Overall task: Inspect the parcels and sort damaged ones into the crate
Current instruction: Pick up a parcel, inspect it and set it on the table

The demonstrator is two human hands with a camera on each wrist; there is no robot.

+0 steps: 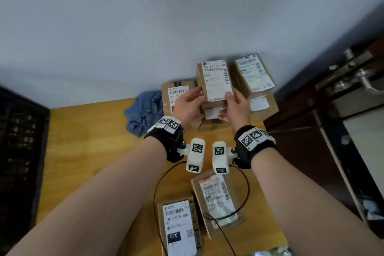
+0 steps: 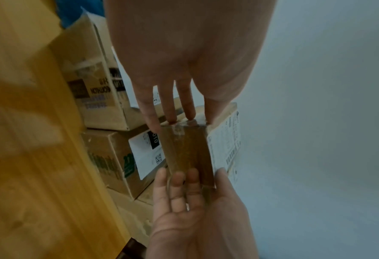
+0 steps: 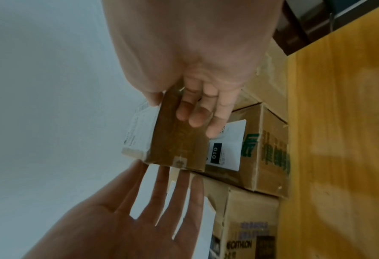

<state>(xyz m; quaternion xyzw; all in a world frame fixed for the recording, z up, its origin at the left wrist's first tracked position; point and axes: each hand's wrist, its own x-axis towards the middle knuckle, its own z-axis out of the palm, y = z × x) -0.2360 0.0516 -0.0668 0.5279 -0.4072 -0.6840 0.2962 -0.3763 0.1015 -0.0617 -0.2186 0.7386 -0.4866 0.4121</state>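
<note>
A small brown cardboard parcel with a white shipping label is lifted above a stack of parcels at the table's far edge. My right hand pinches its near right end, thumb on the label and fingers underneath, as the right wrist view shows. My left hand meets the left end with straight, spread fingers; only their tips touch the taped end face. The parcel's plain underside shows a strip of tape. A black slatted crate stands at the far left.
Two labelled parcels lie near me, one marked 070 and one beside it. A blue cloth is bunched left of the stack. A dark door with a metal handle is at the right. Black cables trail across the wooden table.
</note>
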